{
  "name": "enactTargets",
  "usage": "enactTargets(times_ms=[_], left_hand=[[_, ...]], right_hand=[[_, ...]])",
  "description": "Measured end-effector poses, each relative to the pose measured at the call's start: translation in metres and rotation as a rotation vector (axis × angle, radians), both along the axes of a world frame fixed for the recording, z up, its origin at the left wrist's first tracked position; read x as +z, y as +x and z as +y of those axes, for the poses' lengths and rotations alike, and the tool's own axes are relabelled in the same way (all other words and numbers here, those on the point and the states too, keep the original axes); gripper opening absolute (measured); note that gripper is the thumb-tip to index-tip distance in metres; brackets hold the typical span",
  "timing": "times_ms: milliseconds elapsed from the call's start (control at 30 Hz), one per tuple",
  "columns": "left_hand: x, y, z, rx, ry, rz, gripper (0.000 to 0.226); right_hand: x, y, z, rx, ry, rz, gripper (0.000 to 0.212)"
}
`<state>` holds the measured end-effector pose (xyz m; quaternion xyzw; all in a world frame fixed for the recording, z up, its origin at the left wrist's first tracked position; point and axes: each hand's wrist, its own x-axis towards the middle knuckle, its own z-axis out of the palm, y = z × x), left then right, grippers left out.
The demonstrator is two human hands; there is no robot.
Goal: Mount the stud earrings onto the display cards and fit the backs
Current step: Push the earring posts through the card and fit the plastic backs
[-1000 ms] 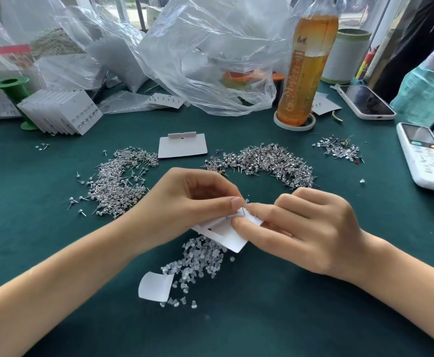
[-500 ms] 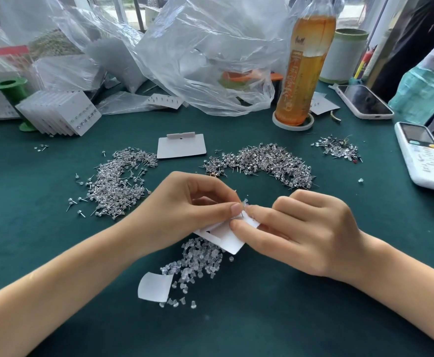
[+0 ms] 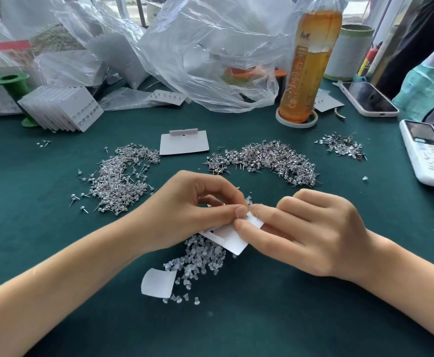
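Two hands meet over one white card above the green table. The left hand pinches its upper edge between thumb and forefinger; the right hand pinches the same edge just beside. Clear backs lie heaped beneath; studs beyond.

Bench cover: matt dark-green cloth, probably felt, though the weave is not resolvable. Stud earrings: shiny silver metal; backs: clear, glossy plastic. Display card: matt white paper card; bags: thin, crinkled, glossy clear plastic film.
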<state>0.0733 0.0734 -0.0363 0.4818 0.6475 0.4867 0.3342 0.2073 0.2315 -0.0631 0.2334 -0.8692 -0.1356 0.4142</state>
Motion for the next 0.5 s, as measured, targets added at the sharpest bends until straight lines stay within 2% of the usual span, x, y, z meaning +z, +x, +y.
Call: enactTargets(times_ms=[200, 400, 500], left_hand=[[-0.0004, -0.0007, 0.0016, -0.007, -0.009, 0.031, 0.012], [0.0050, -0.0045, -0.0002, -0.088, -0.082, -0.033, 0.009], [0.0054, -0.0035, -0.0001, -0.055, -0.057, -0.051, 0.010]], right_hand=[[-0.0017, 0.0013, 0.0007, -0.008, 0.022, 0.039, 0.018], [-0.0040, 0.0027, -0.0015, 0.005, 0.036, 0.064, 0.027], [-0.0031, 0.0028, -0.0011, 0.004, 0.007, 0.062, 0.021]])
